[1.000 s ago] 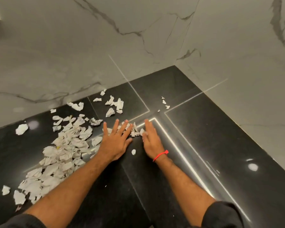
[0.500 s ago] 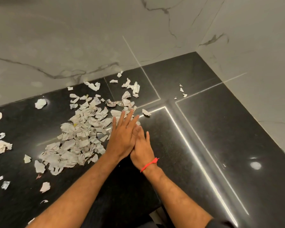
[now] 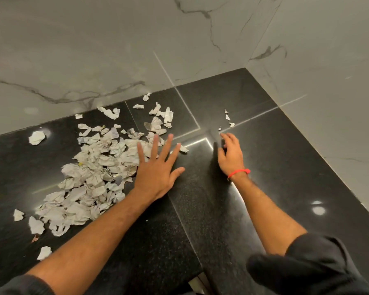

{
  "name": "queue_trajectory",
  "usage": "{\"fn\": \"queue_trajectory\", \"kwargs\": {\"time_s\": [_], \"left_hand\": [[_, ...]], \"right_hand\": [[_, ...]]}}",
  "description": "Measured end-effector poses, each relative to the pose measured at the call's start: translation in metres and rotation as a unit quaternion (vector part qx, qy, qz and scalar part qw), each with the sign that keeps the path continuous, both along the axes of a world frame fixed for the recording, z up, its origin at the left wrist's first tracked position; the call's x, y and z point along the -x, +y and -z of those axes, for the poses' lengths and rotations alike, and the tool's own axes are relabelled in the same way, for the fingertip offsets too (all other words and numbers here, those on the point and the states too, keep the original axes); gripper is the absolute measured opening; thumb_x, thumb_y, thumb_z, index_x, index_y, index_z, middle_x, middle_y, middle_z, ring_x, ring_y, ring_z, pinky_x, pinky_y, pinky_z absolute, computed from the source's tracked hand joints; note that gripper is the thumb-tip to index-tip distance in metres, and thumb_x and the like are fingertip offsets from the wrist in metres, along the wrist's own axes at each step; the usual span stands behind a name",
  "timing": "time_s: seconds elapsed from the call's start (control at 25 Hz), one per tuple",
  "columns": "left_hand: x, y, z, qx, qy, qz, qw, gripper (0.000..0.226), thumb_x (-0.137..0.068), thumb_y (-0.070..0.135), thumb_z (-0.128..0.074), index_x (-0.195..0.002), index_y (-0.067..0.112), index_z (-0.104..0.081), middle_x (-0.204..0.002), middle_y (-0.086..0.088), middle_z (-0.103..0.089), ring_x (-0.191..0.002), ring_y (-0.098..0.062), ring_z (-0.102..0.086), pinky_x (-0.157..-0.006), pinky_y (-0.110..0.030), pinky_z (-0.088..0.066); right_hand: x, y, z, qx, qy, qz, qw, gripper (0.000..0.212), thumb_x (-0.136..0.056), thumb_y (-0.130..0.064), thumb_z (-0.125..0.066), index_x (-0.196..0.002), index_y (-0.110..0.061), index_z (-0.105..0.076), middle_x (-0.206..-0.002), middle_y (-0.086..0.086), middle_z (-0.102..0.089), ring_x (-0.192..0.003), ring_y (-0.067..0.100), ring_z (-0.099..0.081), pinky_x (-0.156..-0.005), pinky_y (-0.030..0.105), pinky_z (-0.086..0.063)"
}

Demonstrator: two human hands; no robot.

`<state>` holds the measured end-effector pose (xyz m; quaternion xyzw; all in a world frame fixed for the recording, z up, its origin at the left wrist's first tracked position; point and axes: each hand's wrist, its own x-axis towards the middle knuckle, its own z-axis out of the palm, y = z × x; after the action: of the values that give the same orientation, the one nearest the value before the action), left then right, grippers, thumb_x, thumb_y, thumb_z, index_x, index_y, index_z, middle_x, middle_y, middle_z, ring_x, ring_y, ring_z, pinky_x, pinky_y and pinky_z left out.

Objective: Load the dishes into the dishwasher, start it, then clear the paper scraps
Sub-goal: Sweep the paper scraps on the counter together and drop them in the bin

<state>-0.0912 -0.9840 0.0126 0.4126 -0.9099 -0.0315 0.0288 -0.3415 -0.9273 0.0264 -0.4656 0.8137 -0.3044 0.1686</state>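
Note:
A big heap of torn white paper scraps [image 3: 90, 177] covers the left half of the black stone counter [image 3: 275, 167]. My left hand [image 3: 158, 167] lies flat with spread fingers at the heap's right edge, its fingertips on the scraps. My right hand [image 3: 230, 156], with a red band at the wrist, hovers over bare counter with loosely curled fingers and holds nothing. A few tiny scraps [image 3: 228, 119] lie just beyond its fingertips near the corner. More scraps [image 3: 160, 116] sit behind the left hand, near the wall.
Grey marble walls [image 3: 115, 50] meet in a corner behind and to the right of the counter. Single scraps [image 3: 36, 137] lie scattered at the far left. The counter's front edge [image 3: 192, 277] runs near my body at the bottom.
My hands, pressed together half a second ago, have parted. The right hand moved right toward the small scraps by the corner; the left hand stayed at the heap's edge with fingers spread.

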Motion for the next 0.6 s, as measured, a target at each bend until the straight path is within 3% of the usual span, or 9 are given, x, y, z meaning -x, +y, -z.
{"fn": "queue_trajectory", "kwargs": {"time_s": [0.16,0.28,0.36,0.48,0.52,0.6], "left_hand": [[0.039,0.005,0.009,-0.018,-0.023,0.020,0.999,0.074,-0.101,0.070,-0.010,-0.162,0.029,-0.014,-0.171,0.002,0.001,-0.157,-0.033,0.009,-0.116,-0.073,0.003],[0.035,0.006,0.023,-0.035,0.007,-0.010,0.999,0.072,-0.101,0.069,-0.018,-0.160,0.028,-0.024,-0.169,0.002,-0.015,-0.157,-0.032,-0.001,-0.116,-0.073,0.000],[0.035,0.006,0.027,-0.016,0.021,-0.003,1.000,0.071,-0.102,0.067,-0.023,-0.158,0.025,-0.031,-0.168,-0.001,-0.020,-0.157,-0.032,-0.003,-0.116,-0.074,-0.004],[0.038,0.002,0.032,0.006,0.028,0.004,1.000,0.070,-0.101,0.065,-0.028,-0.156,0.023,-0.035,-0.168,-0.004,-0.022,-0.157,-0.032,-0.001,-0.117,-0.073,-0.004],[0.039,0.002,0.033,0.006,0.028,0.003,1.000,0.070,-0.101,0.065,-0.028,-0.156,0.023,-0.035,-0.167,-0.004,-0.022,-0.157,-0.032,-0.001,-0.118,-0.073,-0.003],[0.039,0.002,0.032,0.003,0.029,0.001,1.000,0.070,-0.100,0.066,-0.028,-0.156,0.023,-0.034,-0.167,-0.004,-0.023,-0.157,-0.031,-0.002,-0.118,-0.072,-0.002]], "right_hand": [[0.041,-0.046,-0.007,-0.157,0.088,-0.034,0.983,0.068,-0.098,-0.035,-0.052,-0.155,-0.014,-0.021,-0.165,0.009,-0.007,-0.151,0.029,-0.013,-0.118,0.053,-0.021],[0.026,-0.056,-0.001,-0.252,0.154,-0.076,0.952,0.078,-0.099,-0.056,-0.037,-0.156,-0.010,-0.011,-0.166,0.005,0.000,-0.152,0.030,0.000,-0.118,0.061,-0.004],[-0.008,-0.040,0.016,-0.214,0.176,-0.108,0.955,0.071,-0.099,-0.056,-0.033,-0.154,-0.013,-0.020,-0.164,0.007,-0.008,-0.151,0.030,-0.004,-0.117,0.061,-0.001],[-0.016,-0.031,0.022,-0.009,0.147,-0.103,0.984,0.045,-0.094,-0.034,-0.047,-0.135,-0.016,-0.053,-0.141,0.014,-0.045,-0.129,0.037,-0.043,-0.111,0.049,-0.027],[0.001,-0.042,0.021,0.054,0.128,-0.070,0.988,0.040,-0.092,-0.024,-0.052,-0.130,-0.010,-0.058,-0.136,0.016,-0.050,-0.124,0.039,-0.047,-0.109,0.044,-0.032],[0.044,-0.064,0.013,0.045,0.109,-0.017,0.993,0.044,-0.094,-0.017,-0.054,-0.135,-0.002,-0.053,-0.146,0.023,-0.041,-0.136,0.040,-0.038,-0.115,0.044,-0.028]]}}
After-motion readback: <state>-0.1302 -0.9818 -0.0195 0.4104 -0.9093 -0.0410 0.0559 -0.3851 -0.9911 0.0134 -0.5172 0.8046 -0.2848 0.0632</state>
